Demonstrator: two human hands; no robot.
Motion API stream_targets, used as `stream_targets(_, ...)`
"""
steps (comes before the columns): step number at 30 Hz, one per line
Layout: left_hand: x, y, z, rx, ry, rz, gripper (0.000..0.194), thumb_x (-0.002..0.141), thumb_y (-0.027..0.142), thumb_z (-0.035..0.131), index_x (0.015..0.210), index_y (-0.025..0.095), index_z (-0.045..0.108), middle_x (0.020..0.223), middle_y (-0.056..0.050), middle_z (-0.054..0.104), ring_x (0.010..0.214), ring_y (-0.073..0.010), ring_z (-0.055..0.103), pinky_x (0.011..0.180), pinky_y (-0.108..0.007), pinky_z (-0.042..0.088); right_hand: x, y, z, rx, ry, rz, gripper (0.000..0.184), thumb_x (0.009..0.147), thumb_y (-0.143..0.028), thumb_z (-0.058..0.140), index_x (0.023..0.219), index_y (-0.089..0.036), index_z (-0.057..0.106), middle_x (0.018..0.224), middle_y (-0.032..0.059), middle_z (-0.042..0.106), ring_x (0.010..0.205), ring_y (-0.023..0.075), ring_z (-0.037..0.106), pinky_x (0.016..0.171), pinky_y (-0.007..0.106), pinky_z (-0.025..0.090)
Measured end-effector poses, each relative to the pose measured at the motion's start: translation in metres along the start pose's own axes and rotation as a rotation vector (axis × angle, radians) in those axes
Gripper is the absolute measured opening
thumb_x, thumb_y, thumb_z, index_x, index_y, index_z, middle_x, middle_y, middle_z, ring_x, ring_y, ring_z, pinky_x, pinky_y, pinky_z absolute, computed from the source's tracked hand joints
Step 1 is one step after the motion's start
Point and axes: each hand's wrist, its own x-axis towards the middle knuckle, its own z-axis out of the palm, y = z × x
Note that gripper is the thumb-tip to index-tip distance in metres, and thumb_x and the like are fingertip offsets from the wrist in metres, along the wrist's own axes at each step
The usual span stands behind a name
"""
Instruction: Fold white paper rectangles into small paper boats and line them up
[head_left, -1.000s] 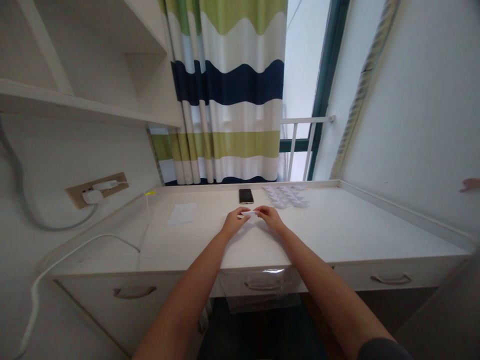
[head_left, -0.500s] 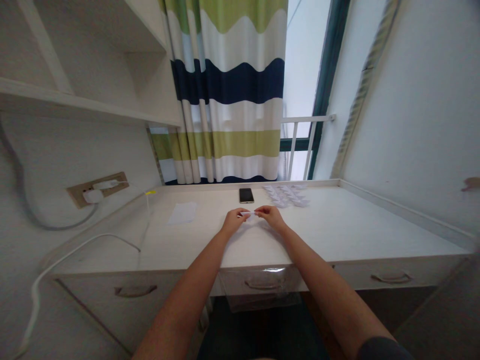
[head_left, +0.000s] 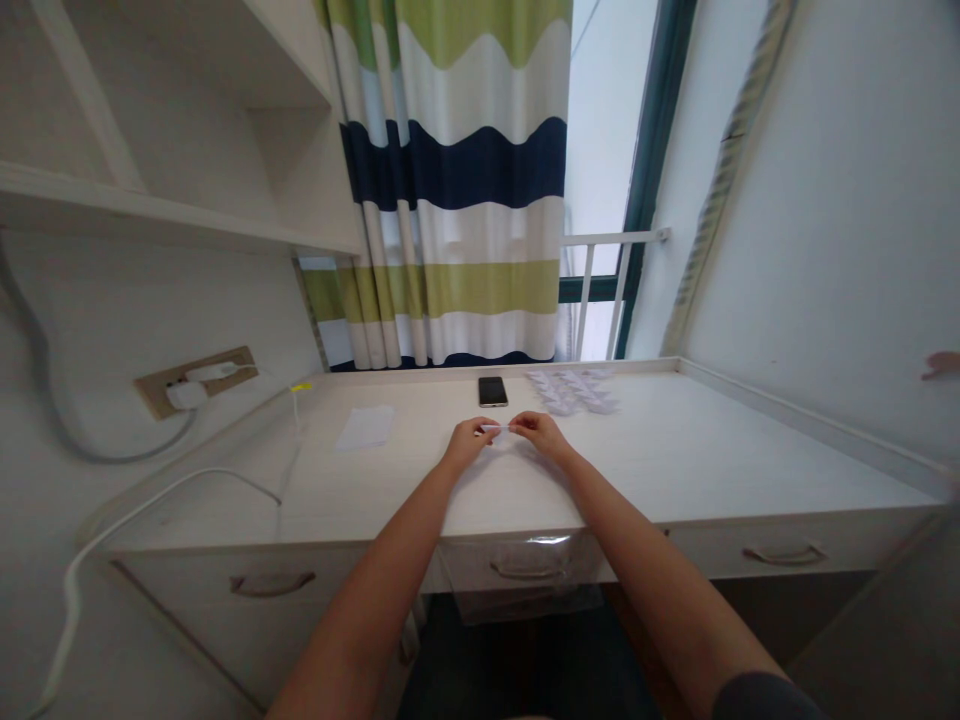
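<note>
Paper [head_left: 500, 428] tipped edge-on, fingers [head_left: 523, 420] pinching it

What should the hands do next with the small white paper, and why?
I would perhaps steady the small white paper with the left hand and, with the right hand, press along its edge. Both hands pinch it between them, and it shows as a thin strip; the white pieces beside the phone look folded, so a sharp crease may help.

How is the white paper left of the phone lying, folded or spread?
Spread, by its look: the white paper lies flat on the desk, four-sided, with no fold visible at this size.
</note>
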Motion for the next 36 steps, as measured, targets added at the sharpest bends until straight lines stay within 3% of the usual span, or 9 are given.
stream_targets(7,-0.0012,0.0049,-0.0020,-0.003,0.025,-0.021,0.017,0.062,0.024,0.060,0.073,0.012,0.065,0.062,-0.002,0.062,0.051,-0.0099,0.053,0.054,-0.022,0.043,0.0001,0.0015,-0.0005,0.128,-0.023,0.080,0.019,0.057,-0.028,0.062,0.069,-0.014,0.064,0.056,0.0007,0.060,0.053,0.0111,0.051,0.055,0.025,0.039)
stream_targets(13,0.0000,0.0034,-0.0018,-0.095,0.019,-0.048,0.018,0.061,0.024,0.061,0.073,0.011,0.065,0.060,-0.003,0.062,0.050,-0.0099,0.053,0.053,-0.022,0.043,-0.0011,-0.0039,-0.0021,0.172,-0.009,0.128,0.019,0.057,-0.032,0.062,0.060,-0.013,0.062,0.053,0.0012,0.059,0.051,0.0105,0.051,0.054,0.025,0.040)
stream_targets(27,0.0014,0.0024,-0.0011,-0.164,0.009,-0.052,0.018,0.058,0.024,0.063,0.069,0.011,0.066,0.065,-0.005,0.064,0.054,-0.0101,0.054,0.054,-0.023,0.046,-0.0022,-0.0053,-0.0041,0.200,-0.073,0.091,0.021,0.057,-0.034,0.062,0.059,-0.013,0.057,0.050,-0.0013,0.055,0.049,0.0089,0.048,0.053,0.024,0.039)
stream_targets(32,0.0001,0.0030,-0.0011,-0.191,0.001,-0.083,0.020,0.057,0.025,0.065,0.070,0.011,0.066,0.068,-0.005,0.065,0.058,-0.0110,0.055,0.055,-0.023,0.047,-0.0047,-0.0038,0.0001,0.246,-0.101,0.106,0.025,0.057,-0.036,0.064,0.069,-0.014,0.060,0.059,0.0001,0.059,0.055,0.0100,0.052,0.056,0.024,0.041)
stream_targets(36,-0.0008,0.0044,-0.0010,-0.223,-0.019,-0.135,0.024,0.056,0.029,0.067,0.073,0.011,0.066,0.071,-0.006,0.066,0.062,-0.0124,0.057,0.057,-0.024,0.047,-0.0048,-0.0042,-0.0002,0.206,-0.102,0.083,0.027,0.058,-0.040,0.063,0.064,-0.013,0.061,0.054,0.0007,0.058,0.053,0.0103,0.051,0.055,0.025,0.040)
